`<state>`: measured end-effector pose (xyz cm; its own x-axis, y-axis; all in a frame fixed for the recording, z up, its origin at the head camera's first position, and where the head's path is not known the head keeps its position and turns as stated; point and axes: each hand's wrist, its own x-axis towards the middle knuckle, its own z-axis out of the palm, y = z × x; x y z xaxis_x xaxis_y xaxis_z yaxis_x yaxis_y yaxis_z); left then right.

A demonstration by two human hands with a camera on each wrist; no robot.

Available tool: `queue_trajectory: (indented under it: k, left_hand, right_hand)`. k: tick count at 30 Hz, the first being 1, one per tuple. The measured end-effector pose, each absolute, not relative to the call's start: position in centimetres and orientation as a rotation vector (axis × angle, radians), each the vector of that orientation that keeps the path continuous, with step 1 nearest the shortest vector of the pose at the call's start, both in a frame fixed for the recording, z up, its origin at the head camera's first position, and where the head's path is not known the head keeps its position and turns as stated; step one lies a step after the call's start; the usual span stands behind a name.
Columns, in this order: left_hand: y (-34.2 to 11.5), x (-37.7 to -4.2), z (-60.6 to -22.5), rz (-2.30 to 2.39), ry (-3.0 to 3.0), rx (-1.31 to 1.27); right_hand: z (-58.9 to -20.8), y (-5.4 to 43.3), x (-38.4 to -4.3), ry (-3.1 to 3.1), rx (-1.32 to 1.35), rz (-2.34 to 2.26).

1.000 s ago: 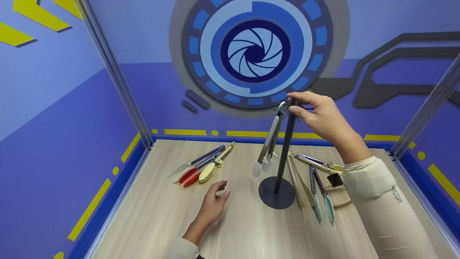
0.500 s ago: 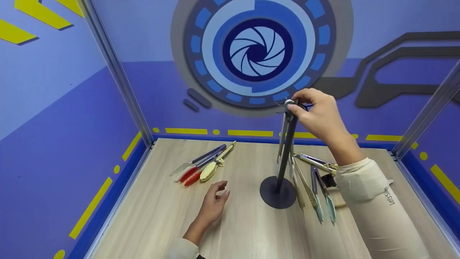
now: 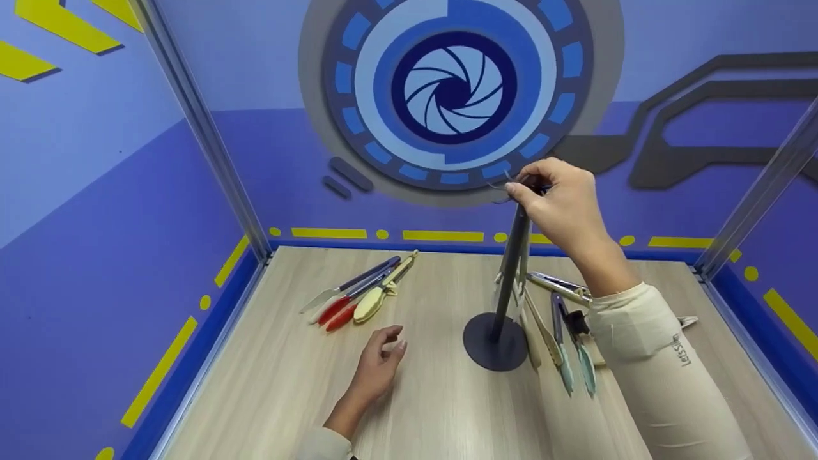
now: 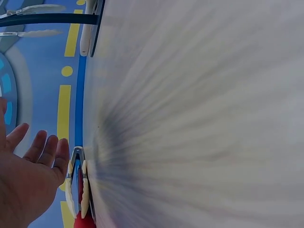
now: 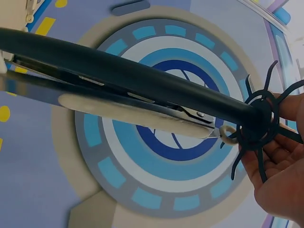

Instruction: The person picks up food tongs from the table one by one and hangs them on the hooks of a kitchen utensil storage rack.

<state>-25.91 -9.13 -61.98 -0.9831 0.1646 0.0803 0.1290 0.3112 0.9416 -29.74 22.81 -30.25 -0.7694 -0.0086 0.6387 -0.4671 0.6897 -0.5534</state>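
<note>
- One pair of tongs [image 5: 137, 118] with a pale grip hangs alongside the dark pole of a stand [image 3: 509, 275], its loop up against the hooks [image 5: 271, 73]; in the head view, right of centre, the pole hides most of it.
- Right hand [image 3: 565, 207], right of the frame's centre: thumb and fingers curl in and pinch the top of the stand by the hooks.
- Below, the round base [image 3: 495, 352] sits on the table [image 3: 434, 415].
- Left hand [image 3: 377, 364], low centre: fingers loosely bent, thumb apart; I can't tell whether it touches the table.
- Just right of the base I see tan tongs [image 3: 545, 332] and mint-tipped tongs [image 3: 586, 369]; the sleeve [image 3: 664, 364] crosses the lower right.
- Left of centre lie white-tipped tongs [image 3: 319, 299], red-tipped tongs [image 3: 335, 311] and cream tongs [image 3: 372, 304], bunched together.
</note>
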Motion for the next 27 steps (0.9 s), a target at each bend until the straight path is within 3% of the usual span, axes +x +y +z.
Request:
queue_trajectory:
  k: [27]
  left_hand:
    - [-9.9,-25.8,-61.5,1.787,2.531,0.301]
  right_hand:
    - [-30.7,22.9,-30.1,-2.229,0.373,1.063]
